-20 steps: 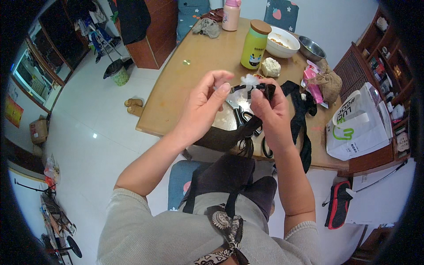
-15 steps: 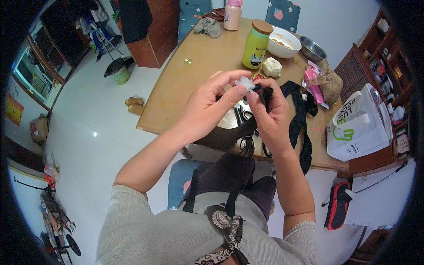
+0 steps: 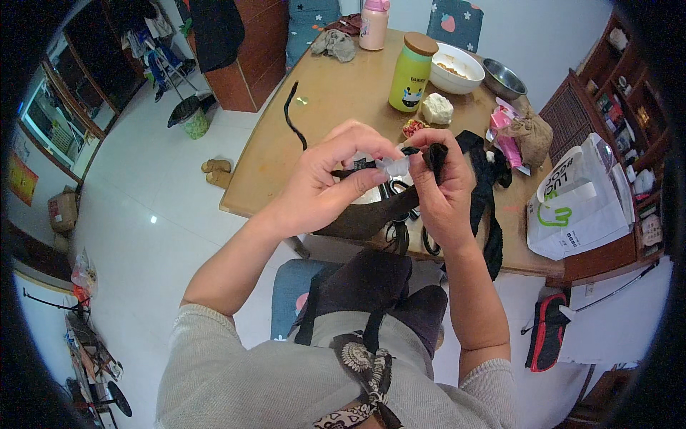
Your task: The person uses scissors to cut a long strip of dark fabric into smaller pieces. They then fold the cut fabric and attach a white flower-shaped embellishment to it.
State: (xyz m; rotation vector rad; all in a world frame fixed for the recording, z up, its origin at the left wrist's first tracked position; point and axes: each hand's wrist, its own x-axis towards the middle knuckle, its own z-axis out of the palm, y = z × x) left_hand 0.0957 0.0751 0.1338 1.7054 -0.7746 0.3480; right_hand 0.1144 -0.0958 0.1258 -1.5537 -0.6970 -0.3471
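My left hand [image 3: 321,184] is closed, thumb and fingertips pinching a small translucent white flower-shaped piece [image 3: 396,167]. My right hand [image 3: 446,189] is closed around a black fabric strip [image 3: 434,154], its fingertips against the flower's right side. A thin black cord [image 3: 289,118] sticks up beyond my left hand; another dark length shows beneath that hand's fingers, and whether the two join is hidden. Wide dark cloth [image 3: 361,220] hangs under my hands at the table's edge. Black loops and a shiny surface lie partly covered behind it.
On the wooden table [image 3: 261,161] stand a green jar [image 3: 412,75], a pink bottle [image 3: 374,27], a white bowl [image 3: 457,80] and a metal bowl [image 3: 504,79]. A pale lump [image 3: 437,109], black cloth [image 3: 480,168], a brown pouch [image 3: 532,139] and a white bag [image 3: 582,204] sit rightward.
The flower piece has tipped from facing up to lying sideways between my fingertips. The thin black cord now stands out past my left hand. My left hand has shifted slightly left.
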